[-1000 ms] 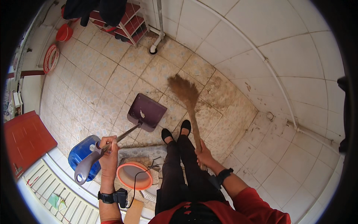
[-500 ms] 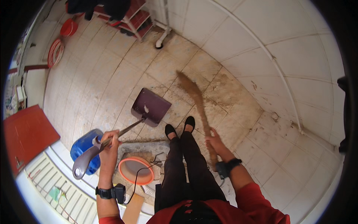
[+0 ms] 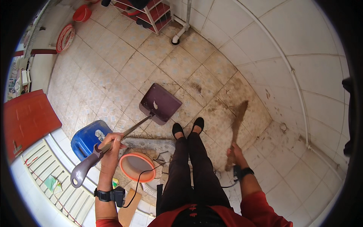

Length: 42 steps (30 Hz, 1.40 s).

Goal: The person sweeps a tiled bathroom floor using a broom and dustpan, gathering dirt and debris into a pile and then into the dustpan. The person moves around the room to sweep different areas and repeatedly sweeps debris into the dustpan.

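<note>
My left hand [image 3: 112, 145] is closed round the shaft of a long-handled dustpan [image 3: 160, 104]. Its purple-brown pan rests on the tiled floor ahead of my feet, with a small pale scrap lying in it. The grey grip end sticks out behind my hand, toward the lower left. In my right hand [image 3: 236, 154] is a brown broom [image 3: 239, 118], gripped near its lower end in the picture. The broom's bristle end reaches the dirty floor by the right wall, apart from the dustpan. Dark dirt patches [image 3: 227, 109] lie around the bristles.
Left of my legs stand a blue plastic container [image 3: 84, 137] and an orange-rimmed bucket [image 3: 124, 172] beside a low stone ledge [image 3: 151, 143]. A shoe rack [image 3: 151, 17] and a drainpipe [image 3: 180, 34] are at the far side. A tiled wall [image 3: 317, 83] runs along the right.
The broom has swung right, from ahead of my feet to the floor near the right wall. The dustpan remains on the floor in my left hand; the whole view has shifted slightly.
</note>
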Each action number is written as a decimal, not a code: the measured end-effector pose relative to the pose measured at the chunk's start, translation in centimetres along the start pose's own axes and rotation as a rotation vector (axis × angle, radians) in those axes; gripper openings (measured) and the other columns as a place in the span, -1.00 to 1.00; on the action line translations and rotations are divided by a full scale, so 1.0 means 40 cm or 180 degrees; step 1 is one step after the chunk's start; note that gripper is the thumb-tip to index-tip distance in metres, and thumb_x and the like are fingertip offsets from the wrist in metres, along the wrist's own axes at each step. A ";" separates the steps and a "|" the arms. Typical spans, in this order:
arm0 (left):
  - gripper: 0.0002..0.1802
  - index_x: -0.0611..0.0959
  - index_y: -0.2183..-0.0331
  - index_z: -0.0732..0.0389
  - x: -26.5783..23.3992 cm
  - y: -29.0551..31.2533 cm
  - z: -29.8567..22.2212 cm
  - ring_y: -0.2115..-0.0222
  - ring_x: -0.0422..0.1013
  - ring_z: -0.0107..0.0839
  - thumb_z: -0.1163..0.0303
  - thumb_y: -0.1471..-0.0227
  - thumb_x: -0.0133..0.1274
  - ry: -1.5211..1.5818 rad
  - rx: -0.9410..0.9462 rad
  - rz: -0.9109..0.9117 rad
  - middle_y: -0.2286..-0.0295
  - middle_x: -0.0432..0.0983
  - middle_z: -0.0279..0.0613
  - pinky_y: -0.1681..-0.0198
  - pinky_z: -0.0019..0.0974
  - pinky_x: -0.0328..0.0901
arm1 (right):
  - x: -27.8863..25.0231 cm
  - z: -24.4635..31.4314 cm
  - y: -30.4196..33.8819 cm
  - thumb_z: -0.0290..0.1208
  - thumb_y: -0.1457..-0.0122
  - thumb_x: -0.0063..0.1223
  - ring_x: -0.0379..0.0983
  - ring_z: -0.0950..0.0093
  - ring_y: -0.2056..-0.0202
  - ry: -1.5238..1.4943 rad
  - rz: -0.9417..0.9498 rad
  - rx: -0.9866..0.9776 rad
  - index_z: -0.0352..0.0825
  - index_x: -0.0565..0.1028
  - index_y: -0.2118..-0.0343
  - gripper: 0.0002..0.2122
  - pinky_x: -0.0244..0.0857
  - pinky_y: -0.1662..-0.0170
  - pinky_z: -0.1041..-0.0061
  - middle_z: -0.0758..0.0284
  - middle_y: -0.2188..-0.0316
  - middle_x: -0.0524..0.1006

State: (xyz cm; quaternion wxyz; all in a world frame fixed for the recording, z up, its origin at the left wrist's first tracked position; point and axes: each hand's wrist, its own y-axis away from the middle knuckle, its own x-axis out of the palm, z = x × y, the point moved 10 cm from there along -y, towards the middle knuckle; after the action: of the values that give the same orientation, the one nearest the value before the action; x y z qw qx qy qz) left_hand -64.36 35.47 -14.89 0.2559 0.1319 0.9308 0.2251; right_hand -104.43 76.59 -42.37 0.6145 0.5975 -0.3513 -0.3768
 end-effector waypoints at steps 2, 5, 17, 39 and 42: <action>-0.85 0.54 0.40 0.32 -0.006 0.004 0.004 0.53 0.43 -0.53 0.42 -0.09 -0.04 -0.0038 -0.0066 -0.0026 0.33 0.51 -0.18 0.44 -0.52 0.33 | 0.113 -0.014 -0.029 -0.14 -0.21 -0.19 0.27 0.49 0.59 0.0657 -0.0345 -0.0524 -0.23 0.23 0.33 -0.76 0.28 0.56 0.54 0.29 0.53 0.33; -0.84 0.56 0.37 0.32 -0.028 0.014 0.000 0.54 0.43 -0.54 0.41 -0.10 -0.04 -0.0096 -0.0251 -0.0091 0.33 0.51 -0.18 0.45 -0.52 0.32 | 0.352 -0.135 0.000 -0.16 -0.21 -0.19 0.26 0.44 0.68 0.0222 0.0379 0.0246 -0.29 0.22 0.34 -0.74 0.31 0.57 0.40 0.29 0.65 0.28; -0.79 0.55 0.33 0.34 -0.145 0.074 -0.008 0.51 0.44 -0.55 0.38 -0.12 -0.05 -0.0377 -0.0250 -0.0663 0.35 0.51 -0.20 0.37 -0.52 0.33 | 0.370 0.069 0.160 -0.27 -0.17 -0.06 0.31 0.51 0.67 0.1206 0.0802 -0.0310 -0.19 0.15 0.00 -0.63 0.28 0.66 0.47 0.29 0.58 0.36; -0.68 0.54 0.24 0.28 -0.311 0.069 0.183 0.42 0.45 -0.51 0.21 -0.12 -0.06 -0.0195 -0.0405 -0.0992 0.19 0.49 -0.14 0.30 -0.44 0.39 | 0.580 0.045 0.019 -0.30 -0.23 -0.17 0.29 0.44 0.69 0.2220 0.0572 -0.0648 -0.16 0.04 -0.07 -0.61 0.27 0.64 0.33 0.29 0.67 0.31; -0.67 0.53 0.29 0.28 -0.327 0.063 0.196 0.44 0.45 -0.52 0.18 -0.12 -0.07 -0.0143 -0.0428 -0.1039 0.18 0.49 -0.13 0.33 -0.44 0.39 | 0.588 0.089 0.105 -0.34 -0.21 -0.10 0.30 0.48 0.70 0.2235 0.0795 -0.0640 0.00 -0.01 -0.18 -0.48 0.26 0.67 0.38 0.31 0.67 0.33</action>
State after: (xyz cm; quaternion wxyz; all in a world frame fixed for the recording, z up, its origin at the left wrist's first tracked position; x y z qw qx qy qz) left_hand -48.93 35.68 -14.25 0.3180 -0.0333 0.9167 0.2394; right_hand -96.36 54.16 -38.49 0.7940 0.5796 -0.1508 -0.1042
